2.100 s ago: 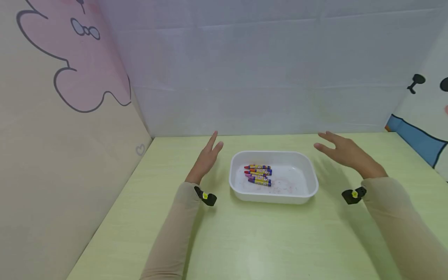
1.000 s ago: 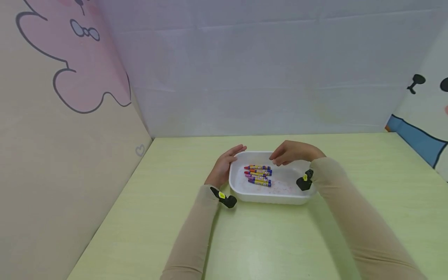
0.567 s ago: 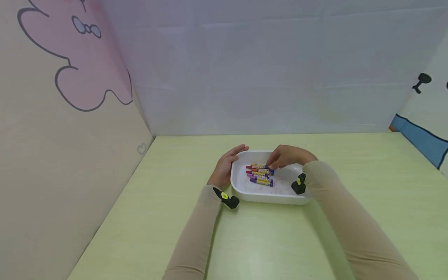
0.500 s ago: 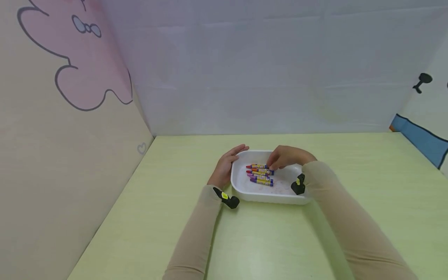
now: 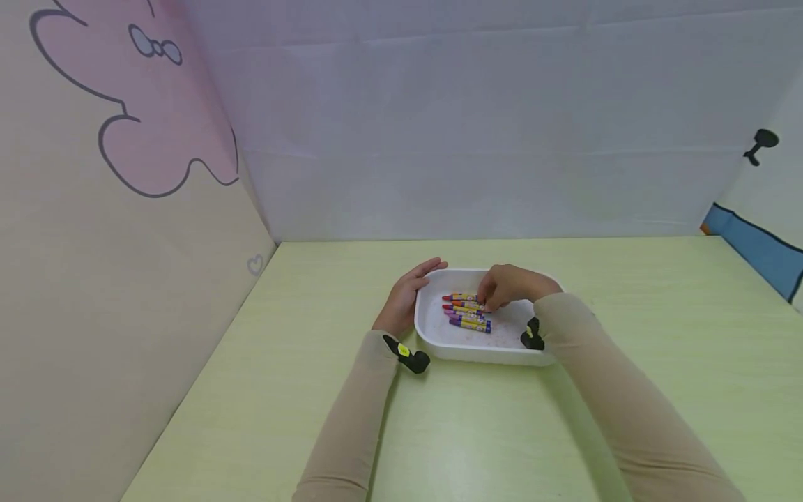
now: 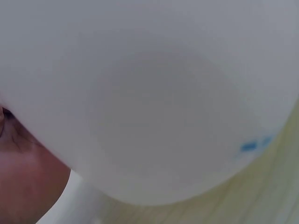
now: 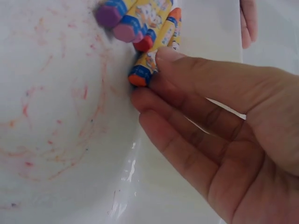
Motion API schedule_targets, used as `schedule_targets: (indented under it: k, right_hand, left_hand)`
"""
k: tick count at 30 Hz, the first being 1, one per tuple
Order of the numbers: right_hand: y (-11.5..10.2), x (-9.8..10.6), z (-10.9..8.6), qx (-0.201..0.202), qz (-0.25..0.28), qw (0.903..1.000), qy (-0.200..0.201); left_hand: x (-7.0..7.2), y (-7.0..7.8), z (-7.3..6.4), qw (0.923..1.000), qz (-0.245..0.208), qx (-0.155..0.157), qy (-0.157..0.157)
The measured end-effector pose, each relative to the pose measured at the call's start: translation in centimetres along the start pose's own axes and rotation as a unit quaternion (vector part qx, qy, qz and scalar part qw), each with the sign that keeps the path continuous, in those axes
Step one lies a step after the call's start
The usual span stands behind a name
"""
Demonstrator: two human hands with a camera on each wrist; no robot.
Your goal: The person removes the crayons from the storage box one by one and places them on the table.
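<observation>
- Two tips of the right hand [image 5: 511,284], thumb [image 7: 201,74] and the nearest finger, pinch the orange crayon [image 7: 145,65] near its blunt end, the gap no wider than the crayon; the other fingers bend slightly, holding nothing.
- From these tips the crayon runs leftward, its long axis along the tray's length, blunt end to the right hand, coloured point away. The right hand is nearer by far.
- It lies in the tray [image 5: 477,355], among neighbours packed side by side, towards the left part.
- Its wrapper is yellow with blue bands and print; bare orange shows at both ends.
- Beside it, nearer the person, lie a red, a pink and a purple crayon [image 7: 108,15].
- The tray floor is white, smeared with red and orange marks.
- The left hand [image 5: 396,307] rests against the tray's left end, fingers fairly straight, thumb at the rim.
- Beneath is a pale table [image 5: 489,432].
</observation>
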State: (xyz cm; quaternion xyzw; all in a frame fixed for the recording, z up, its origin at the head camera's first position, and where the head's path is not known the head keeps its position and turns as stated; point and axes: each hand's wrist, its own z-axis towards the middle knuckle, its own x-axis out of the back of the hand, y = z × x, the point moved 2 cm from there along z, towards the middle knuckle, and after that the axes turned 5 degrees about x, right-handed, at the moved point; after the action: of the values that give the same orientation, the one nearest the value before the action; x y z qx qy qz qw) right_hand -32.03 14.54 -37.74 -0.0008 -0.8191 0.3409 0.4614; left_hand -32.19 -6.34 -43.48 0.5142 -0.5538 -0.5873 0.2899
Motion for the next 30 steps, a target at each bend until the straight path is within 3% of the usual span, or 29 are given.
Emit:
schedule_targets:
  k: [5, 13, 22, 30]
  right_hand:
    - [-0.11, -0.28, 0.18, 0.004, -0.014, 0.9998, 0.012]
    - [-0.43, -0.77, 0.37, 0.064, -0.061, 0.9957, 0.028]
    - [-0.65, -0.62, 0.42, 0.056, -0.075, 0.9951, 0.03]
    - [-0.47, -0.67, 0.31, 0.04, -0.057, 0.9975, 0.015]
  left_hand:
    - [0.04, -0.05, 0.07, 1.0, 0.005, -0.004, 0.003]
    - [0.02, -0.14, 0.18, 0.9999, 0.005, -0.009, 0.002]
    - [0.04, 0.13, 0.17, 1.0, 0.004, -0.006, -0.004]
    - [0.17, -0.14, 0.36, 1.0, 0.009, -0.001, 0.003]
